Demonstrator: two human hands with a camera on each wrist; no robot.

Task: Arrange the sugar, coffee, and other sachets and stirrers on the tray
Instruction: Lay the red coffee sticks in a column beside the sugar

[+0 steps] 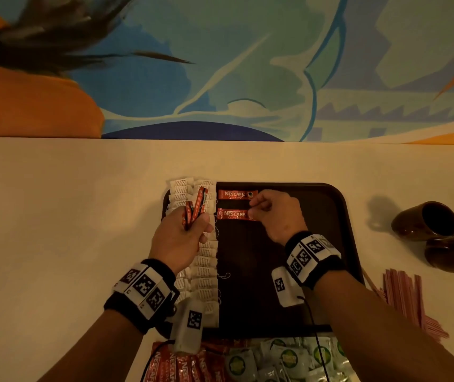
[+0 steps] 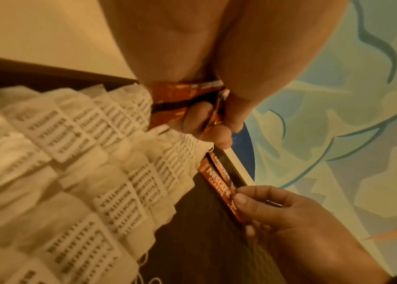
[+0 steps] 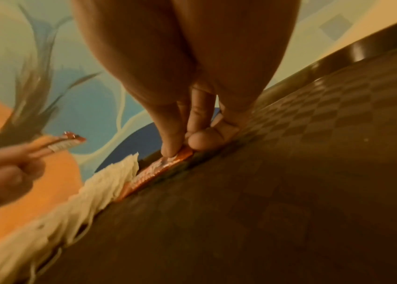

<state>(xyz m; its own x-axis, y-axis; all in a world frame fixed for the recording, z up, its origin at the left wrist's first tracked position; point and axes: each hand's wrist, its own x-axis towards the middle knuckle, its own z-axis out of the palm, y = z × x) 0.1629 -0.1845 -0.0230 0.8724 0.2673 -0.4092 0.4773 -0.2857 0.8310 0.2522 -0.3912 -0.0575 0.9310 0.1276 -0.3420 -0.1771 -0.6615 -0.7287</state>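
Note:
A dark tray lies on the table. A column of white tea bags runs down its left side. Two red Nescafe coffee sachets lie flat near the tray's far edge: the far sachet and the near sachet. My right hand pinches the right end of the near sachet, which rests on the tray. My left hand grips a small bunch of red coffee sachets above the tea bags. The bunch sticks out past my fingers.
Loose red coffee sachets and green-printed sachets are heaped at the near table edge. Pink stirrers lie right of the tray. Two dark mugs lie on their sides further right. A patterned carpet lies beyond the table.

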